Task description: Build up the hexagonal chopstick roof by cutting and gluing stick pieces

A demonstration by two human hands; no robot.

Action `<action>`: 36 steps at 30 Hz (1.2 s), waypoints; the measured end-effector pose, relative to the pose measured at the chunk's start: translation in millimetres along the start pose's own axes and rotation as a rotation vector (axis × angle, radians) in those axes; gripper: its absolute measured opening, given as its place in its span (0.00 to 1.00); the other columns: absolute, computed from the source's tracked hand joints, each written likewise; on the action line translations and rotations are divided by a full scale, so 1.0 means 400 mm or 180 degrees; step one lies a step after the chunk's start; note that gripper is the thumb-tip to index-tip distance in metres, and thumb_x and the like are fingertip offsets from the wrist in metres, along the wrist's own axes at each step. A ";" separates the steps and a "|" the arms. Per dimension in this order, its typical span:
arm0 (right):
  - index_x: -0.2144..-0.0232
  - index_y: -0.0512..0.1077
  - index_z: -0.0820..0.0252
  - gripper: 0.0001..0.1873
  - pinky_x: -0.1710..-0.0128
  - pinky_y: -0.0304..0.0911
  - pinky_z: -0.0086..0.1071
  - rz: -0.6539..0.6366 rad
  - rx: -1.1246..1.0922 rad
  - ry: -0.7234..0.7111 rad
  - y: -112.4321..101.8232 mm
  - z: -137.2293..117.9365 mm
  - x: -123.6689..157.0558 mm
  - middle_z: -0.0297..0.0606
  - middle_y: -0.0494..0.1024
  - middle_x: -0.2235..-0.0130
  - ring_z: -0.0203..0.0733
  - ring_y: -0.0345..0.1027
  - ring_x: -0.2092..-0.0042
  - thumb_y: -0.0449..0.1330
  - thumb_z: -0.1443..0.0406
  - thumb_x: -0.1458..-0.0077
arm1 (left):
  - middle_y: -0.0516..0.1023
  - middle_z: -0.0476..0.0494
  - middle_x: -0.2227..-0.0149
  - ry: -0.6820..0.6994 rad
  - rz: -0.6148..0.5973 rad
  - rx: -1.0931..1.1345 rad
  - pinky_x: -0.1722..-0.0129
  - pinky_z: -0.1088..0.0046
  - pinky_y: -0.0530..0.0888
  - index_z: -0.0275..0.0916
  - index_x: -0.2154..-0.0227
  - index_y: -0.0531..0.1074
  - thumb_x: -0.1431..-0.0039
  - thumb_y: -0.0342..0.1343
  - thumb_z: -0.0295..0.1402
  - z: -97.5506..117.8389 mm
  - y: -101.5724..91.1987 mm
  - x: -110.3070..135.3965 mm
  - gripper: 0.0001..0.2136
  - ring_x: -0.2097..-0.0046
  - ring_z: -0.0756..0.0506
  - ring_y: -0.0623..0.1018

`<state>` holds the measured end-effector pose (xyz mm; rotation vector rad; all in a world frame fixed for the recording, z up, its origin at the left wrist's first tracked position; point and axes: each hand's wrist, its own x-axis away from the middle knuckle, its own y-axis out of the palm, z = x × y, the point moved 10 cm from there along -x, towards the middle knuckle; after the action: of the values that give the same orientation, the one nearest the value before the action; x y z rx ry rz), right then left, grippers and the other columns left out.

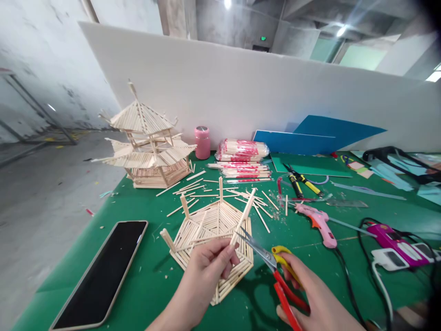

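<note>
Between the thumb and fingers of my left hand (205, 269) is a short bundle of wooden sticks (245, 212), tilted up to the right. My right hand (312, 292) grips scissors (266, 255) with red and yellow handles. Their blades are parted, and the tips reach close to the lower part of the bundle; whether they touch it I cannot tell. Under my left hand lies a many-sided base (206, 218) of wooden sticks on the green table. Several short posts (185, 207) stand at its corners, and my hand hides part of it.
A tiered stick pavilion (151, 156) stands back left, beside a pink can-shaped container (202, 142) and packs of sticks (243, 154). Loose sticks (193, 188) lie mid-table. A phone (103, 271) is at left; pliers (303, 181), a pink glue gun (319, 220) and a power strip (396, 246) are right.
</note>
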<state>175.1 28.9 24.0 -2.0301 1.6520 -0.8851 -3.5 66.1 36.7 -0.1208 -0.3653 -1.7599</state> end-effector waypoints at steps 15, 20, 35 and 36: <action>0.51 0.62 0.59 0.30 0.72 0.64 0.28 -0.0576 -0.1006 0.0430 0.040 -0.009 0.023 0.37 0.74 0.70 0.39 0.67 0.71 0.58 0.61 0.59 | 0.60 0.54 0.87 -0.0470 -0.0430 -0.0279 0.81 0.77 0.50 0.34 0.84 0.70 0.51 0.53 0.39 -0.027 0.034 -0.002 0.14 0.82 0.55 0.55; 0.50 0.63 0.59 0.29 0.72 0.64 0.28 -0.0531 -0.1161 0.0551 0.049 0.041 0.028 0.38 0.74 0.66 0.40 0.67 0.67 0.58 0.61 0.58 | 0.57 0.55 0.89 -0.0498 -0.0560 -0.0360 0.80 0.76 0.49 0.34 0.84 0.70 0.50 0.53 0.39 -0.022 0.040 -0.004 0.15 0.83 0.55 0.54; 0.64 0.69 0.55 0.22 0.74 0.63 0.26 -0.0814 -0.1644 0.0686 0.105 0.071 0.043 0.36 0.72 0.70 0.36 0.66 0.72 0.54 0.48 0.56 | 0.55 0.56 0.89 -0.0516 -0.0761 -0.0537 0.81 0.75 0.47 0.35 0.85 0.69 0.50 0.51 0.39 -0.016 0.068 -0.001 0.15 0.84 0.55 0.53; 0.65 0.69 0.55 0.22 0.74 0.63 0.26 -0.0804 -0.1689 0.0705 0.108 0.072 0.043 0.36 0.72 0.70 0.35 0.65 0.73 0.54 0.48 0.56 | 0.55 0.56 0.89 -0.0503 -0.0781 -0.0584 0.81 0.75 0.47 0.35 0.85 0.68 0.49 0.51 0.39 -0.017 0.069 -0.002 0.15 0.84 0.55 0.53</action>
<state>165.0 -0.8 -20.6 -2.6231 1.9362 -0.8402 24.0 59.8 35.1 -0.3609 -0.3431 -2.0317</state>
